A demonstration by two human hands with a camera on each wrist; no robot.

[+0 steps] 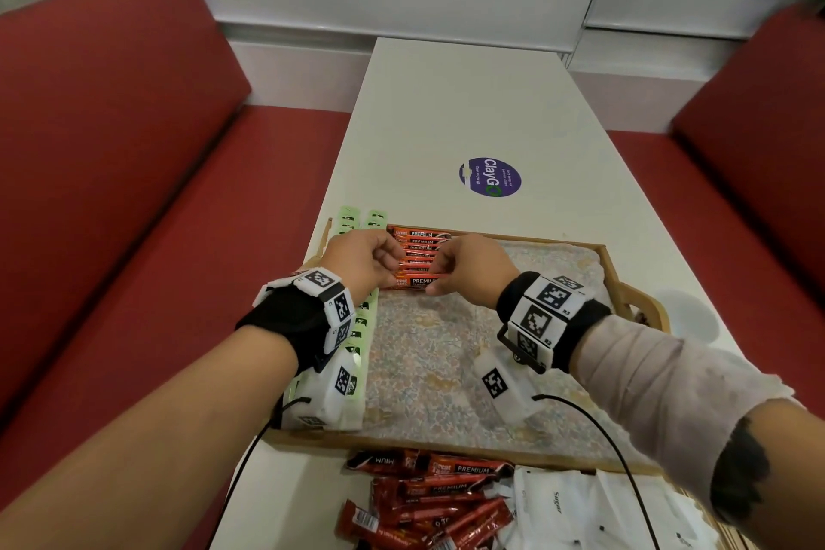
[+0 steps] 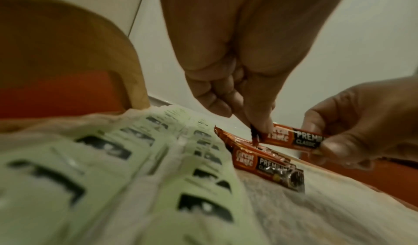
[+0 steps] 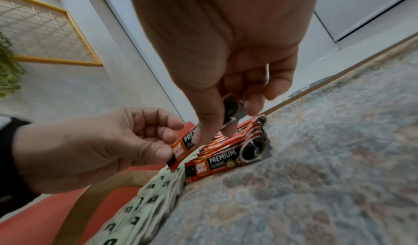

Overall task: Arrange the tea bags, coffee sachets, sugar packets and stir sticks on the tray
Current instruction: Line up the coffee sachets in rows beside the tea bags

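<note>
Coffee sachets are the step in hand, by our reading: we hold one Great Taste Premium sachet by its two ends, just above the row of coffee sachets already overlapped at the far end of the wooden tray. Our left hand pinches the sachet's left end between thumb and forefinger, the other fingers curled in; our right hand pinches the right end the same way, thumb toward us. Both wrists arch over the tray's floral cloth liner, knuckles up.

Green tea bags lie in two overlapped columns along the tray's left side, just beside the coffee row. More loose coffee sachets and white sugar packets wait on the white table near its front edge. We see no stir sticks.

Next, we judge, the sachet must come down level, lapped on the nearest one, ends flush with the row, then both pinches let go together.
</note>
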